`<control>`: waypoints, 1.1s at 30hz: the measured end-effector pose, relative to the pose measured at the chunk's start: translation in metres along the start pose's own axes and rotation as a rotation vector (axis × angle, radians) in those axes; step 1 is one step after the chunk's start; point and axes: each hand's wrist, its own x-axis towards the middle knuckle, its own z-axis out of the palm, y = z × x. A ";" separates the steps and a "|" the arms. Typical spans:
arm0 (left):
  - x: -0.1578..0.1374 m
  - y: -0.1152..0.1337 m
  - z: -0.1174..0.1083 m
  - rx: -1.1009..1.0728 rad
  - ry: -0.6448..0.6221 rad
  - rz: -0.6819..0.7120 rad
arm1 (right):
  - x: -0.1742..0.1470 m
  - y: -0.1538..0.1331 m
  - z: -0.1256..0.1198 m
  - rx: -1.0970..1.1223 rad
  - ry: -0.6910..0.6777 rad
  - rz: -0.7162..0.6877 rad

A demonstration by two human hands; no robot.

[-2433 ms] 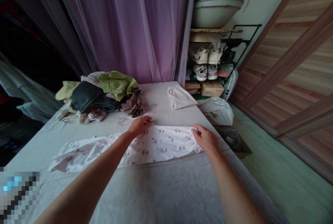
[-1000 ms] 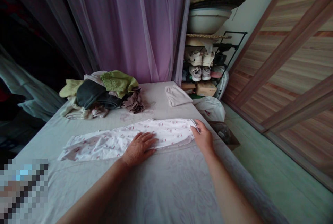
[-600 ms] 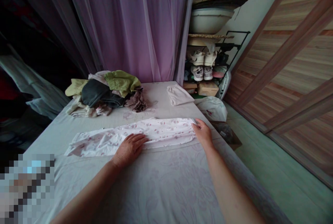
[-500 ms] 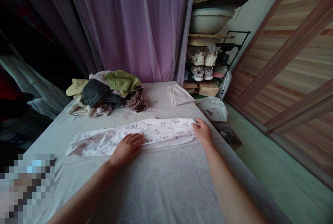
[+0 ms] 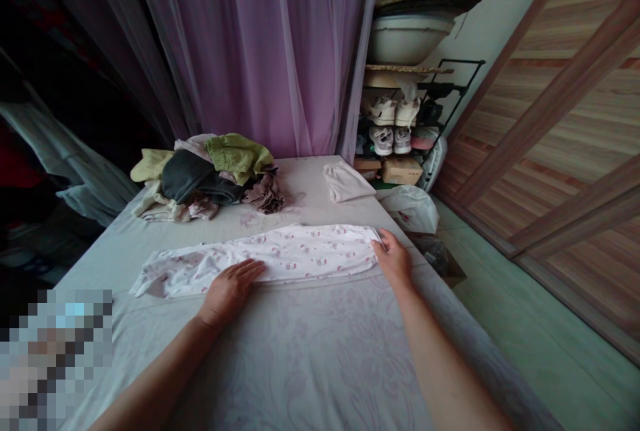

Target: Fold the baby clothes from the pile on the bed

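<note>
- Currently I see a long white garment of thin, small-printed fabric lying flattened crosswise on a pale bed with a floral sheet, well apart from a mixed-colour heap of soft clothes.
- I have the left hand resting palm-down on its near edge, fingers straight and close together, gripping nothing.
- I have the right hand at the garment's right end, thumb and fingers apparently pinching its layered edge.
- I judge the fabric light, limp, not slippery, hardly fragile, but quick to crease; the left end looks rumpled.
- I'd take hold by the layered end edges, with a flat palm steadying the middle.
</note>
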 end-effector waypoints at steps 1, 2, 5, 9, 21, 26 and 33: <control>-0.002 0.002 0.001 -0.007 0.001 -0.022 | -0.003 0.002 -0.001 -0.015 -0.001 -0.012; -0.003 0.002 0.001 -0.013 0.004 -0.040 | -0.005 0.004 -0.001 -0.024 0.000 -0.022; -0.004 0.000 0.001 -0.030 -0.003 -0.049 | -0.008 0.005 -0.002 -0.050 0.005 -0.038; -0.004 -0.002 0.000 -0.050 -0.005 -0.065 | -0.011 0.000 -0.007 -0.111 0.070 -0.128; -0.008 -0.001 0.000 -0.071 0.041 -0.152 | -0.048 -0.033 -0.023 -0.099 -0.215 -0.692; -0.009 -0.003 -0.004 -0.029 0.075 -0.179 | -0.051 -0.037 -0.018 -0.180 -0.240 -0.718; -0.039 -0.042 -0.019 0.077 0.074 -0.322 | -0.052 -0.032 -0.020 -0.180 -0.274 -0.716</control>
